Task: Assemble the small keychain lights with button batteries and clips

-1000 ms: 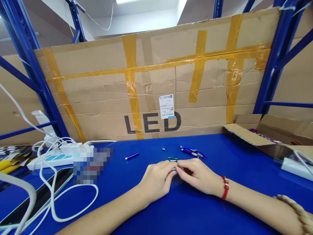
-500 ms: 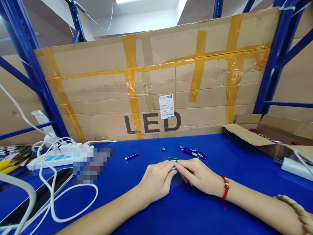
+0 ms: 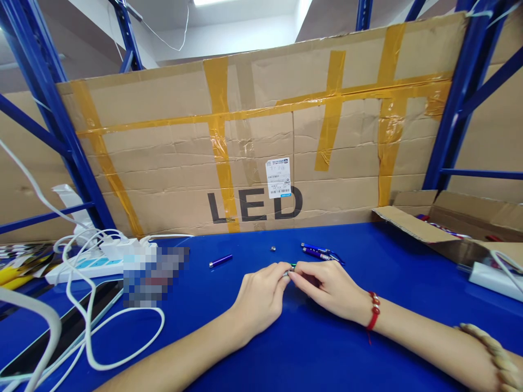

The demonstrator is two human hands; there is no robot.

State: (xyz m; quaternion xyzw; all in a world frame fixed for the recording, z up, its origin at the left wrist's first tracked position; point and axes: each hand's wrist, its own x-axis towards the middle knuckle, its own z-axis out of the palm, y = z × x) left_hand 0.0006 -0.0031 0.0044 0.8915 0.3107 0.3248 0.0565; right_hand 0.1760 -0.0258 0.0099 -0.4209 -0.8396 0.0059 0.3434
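Note:
My left hand [image 3: 261, 299] and my right hand [image 3: 333, 288] meet over the blue table, fingertips pinched together. Between them shows a small silver metal piece [image 3: 287, 273], mostly hidden by the fingers. A bit of green [image 3: 293, 265] peeks out just behind the fingertips. Beyond the hands lies a small silver cap [image 3: 273, 248]. To the left is a short purple metal tube [image 3: 220, 261] with a silver end. Past my right hand, slim blue and purple pen-shaped torches [image 3: 316, 252] with cord loops lie side by side.
On the left sit a white power strip [image 3: 87, 267] with tangled white cables [image 3: 92, 326] and a dark-screened phone or tablet [image 3: 61, 332]. An open cardboard box [image 3: 420, 226] and a white block [image 3: 496, 280] stand right. A taped cardboard panel [image 3: 175, 174] closes the back.
Both hands have shifted slightly away from me, and the right hand's fingers have rolled over the metal piece. Less of the green part shows. The loose parts on the table have not moved.

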